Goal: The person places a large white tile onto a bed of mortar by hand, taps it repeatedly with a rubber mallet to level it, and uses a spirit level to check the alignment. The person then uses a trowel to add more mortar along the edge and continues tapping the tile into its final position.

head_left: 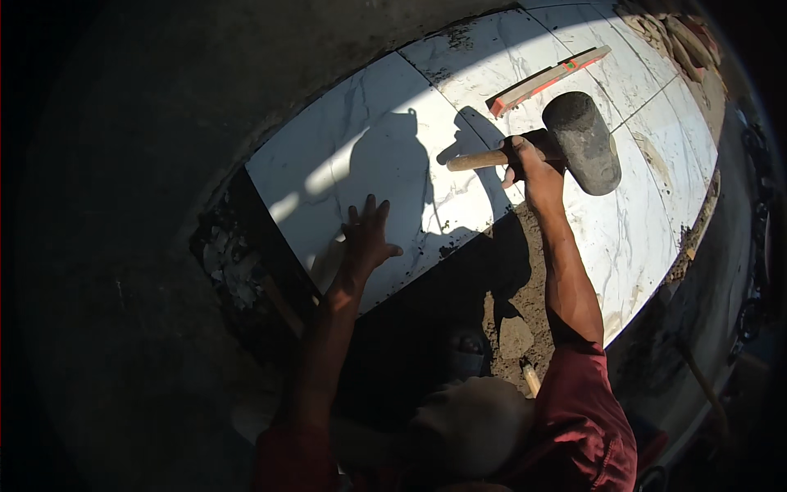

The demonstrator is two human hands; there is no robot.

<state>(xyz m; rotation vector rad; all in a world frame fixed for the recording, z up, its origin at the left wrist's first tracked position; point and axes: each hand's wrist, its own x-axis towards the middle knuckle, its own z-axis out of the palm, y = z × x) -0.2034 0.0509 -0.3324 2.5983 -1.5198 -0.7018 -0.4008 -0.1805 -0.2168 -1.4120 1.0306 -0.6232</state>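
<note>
The person's right hand [533, 170] is wrapped around the wooden handle of a rubber mallet [584, 146], close to its head, and the mallet seems to be held above the white tiles. The left hand [369, 236] has its fingers spread over the marbled tile [379, 168] at the left; whether the palm presses on it, one cannot tell. This tile lies flat beside its neighbour, its near edge next to dark ground and loose sand [537, 266].

A blow that drifts to the left could hurt the spread fingers. A hit too near the open edge could chip the tile or tip it, if the support below is uneven; that support is hidden. The crumbs [447, 248] on the surface might scratch it when struck. The spirit level [551, 80], just beyond the mallet, could be knocked by a wide swing.
</note>
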